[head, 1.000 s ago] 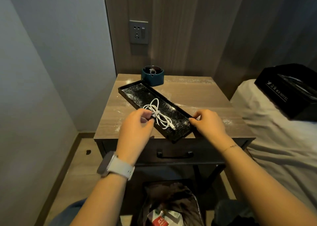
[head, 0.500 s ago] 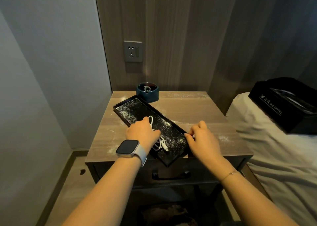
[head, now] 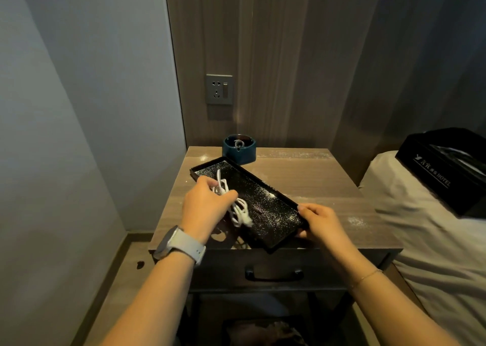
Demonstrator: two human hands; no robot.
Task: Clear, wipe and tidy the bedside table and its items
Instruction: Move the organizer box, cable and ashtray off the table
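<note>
A wooden bedside table (head: 310,188) carries a long black tray (head: 265,203) dusted with white powder, set diagonally. My left hand (head: 205,209) grips a coiled white cable (head: 236,206) and holds it just above the tray's near half. My right hand (head: 320,224) grips the tray's near right corner, which juts over the table's front edge. A dark blue ashtray (head: 239,148) stands at the back of the table, touching the tray's far end. White powder streaks the tabletop.
A black tissue box (head: 444,169) lies on the white bed (head: 426,235) at the right. A wall socket (head: 219,89) sits above the table. The table has a drawer with a black handle (head: 273,276). A dark bin (head: 265,332) shows below.
My left hand closed on the cable and raised it off the tray. My right hand kept its hold on the tray's corner. The camera tilted upward.
</note>
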